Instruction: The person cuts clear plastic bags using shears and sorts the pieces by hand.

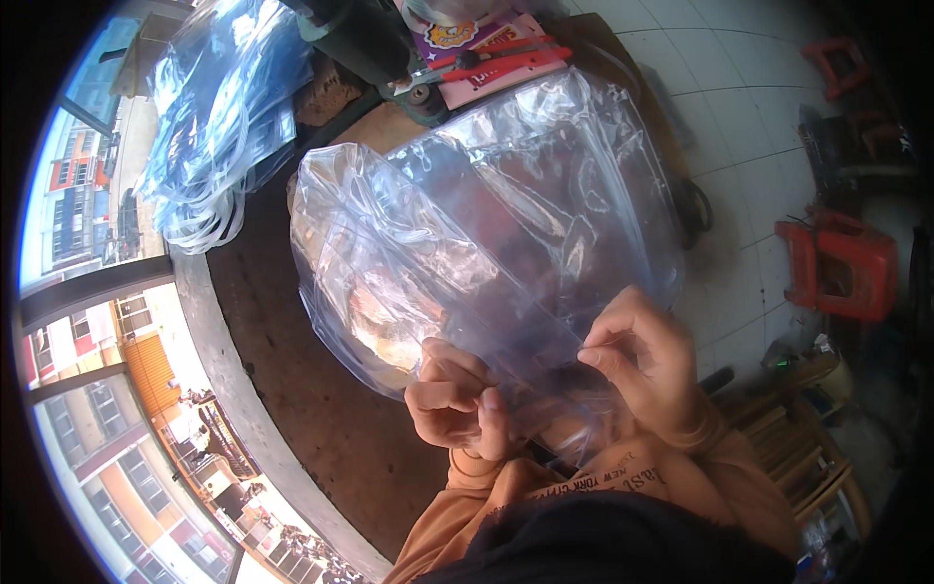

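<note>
A large sheet of clear, glossy plastic (545, 204), perhaps a bag, spreads in folds in front of me over a wooden work surface. My left hand (457, 399) has its fingers curled and pinched on the near edge of the plastic. To its right, my right hand (647, 365) pinches the same plastic between thumb and forefinger. Between the hands the film hangs down toward my orange sleeves and front. Glare and overlapping layers hide how the sheet is folded or joined.
Clear plastic pieces with whitish strips (209, 209) are heaped at the far left. A dark machine part (365, 44) stands at the back, beside a red-handled tool (516, 60) and a pink-and-purple package (491, 83). Red stools (842, 268) and a wooden rack (808, 433) are right.
</note>
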`<state>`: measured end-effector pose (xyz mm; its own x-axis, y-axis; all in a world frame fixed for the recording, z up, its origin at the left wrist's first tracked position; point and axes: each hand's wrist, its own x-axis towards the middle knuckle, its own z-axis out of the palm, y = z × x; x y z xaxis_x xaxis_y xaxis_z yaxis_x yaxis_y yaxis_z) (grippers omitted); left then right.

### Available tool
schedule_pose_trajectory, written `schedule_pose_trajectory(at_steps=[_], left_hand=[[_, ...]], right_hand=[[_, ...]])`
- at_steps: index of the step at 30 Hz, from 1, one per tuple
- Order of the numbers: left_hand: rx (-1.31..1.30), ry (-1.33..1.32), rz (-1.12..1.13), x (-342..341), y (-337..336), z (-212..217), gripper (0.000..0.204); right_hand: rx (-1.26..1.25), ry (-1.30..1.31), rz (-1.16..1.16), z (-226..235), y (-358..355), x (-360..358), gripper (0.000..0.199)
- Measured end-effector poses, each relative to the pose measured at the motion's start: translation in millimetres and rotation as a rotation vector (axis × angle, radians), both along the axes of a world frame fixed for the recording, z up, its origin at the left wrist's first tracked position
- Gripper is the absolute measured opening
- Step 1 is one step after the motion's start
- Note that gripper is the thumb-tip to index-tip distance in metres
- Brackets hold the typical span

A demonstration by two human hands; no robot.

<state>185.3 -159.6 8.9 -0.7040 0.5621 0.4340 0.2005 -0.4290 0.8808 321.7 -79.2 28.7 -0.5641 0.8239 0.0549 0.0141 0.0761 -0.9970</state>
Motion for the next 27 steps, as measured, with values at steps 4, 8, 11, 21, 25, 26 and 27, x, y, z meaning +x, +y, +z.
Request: schedule_pose_trajectory(at_steps=[4,8,11,21,25,26,27], left_hand=[[-0.113,0.193,0.070,-2,-1,1,0.016],[-0.379,0.755,0.068,-15,0,3,0.023],[-0.548,0.979,0.152,-10,9,1,0.028],[-0.899,1.078,-0.448,7,20,-24,0.065],[-0.929,1.154,-0.461,5,24,-52,0.063],[-0.927,1.165,-0.462,4,23,-53,0.060],[-0.928,1.177,-0.463,4,23,-53,0.061]], right_hand=[[-0.025,-0.034,-0.033,1,6,6,0.009],[0.005,-0.059,-0.099,-3,8,7,0.007],[0.063,-0.083,-0.159,-9,10,6,0.007],[0.141,-0.230,-0.235,-39,16,0,0.008],[0.066,-0.352,-0.146,-38,25,7,0.009],[-0.016,-0.347,-0.158,-39,27,9,0.010],[-0.097,-0.343,-0.171,-38,29,13,0.012]])
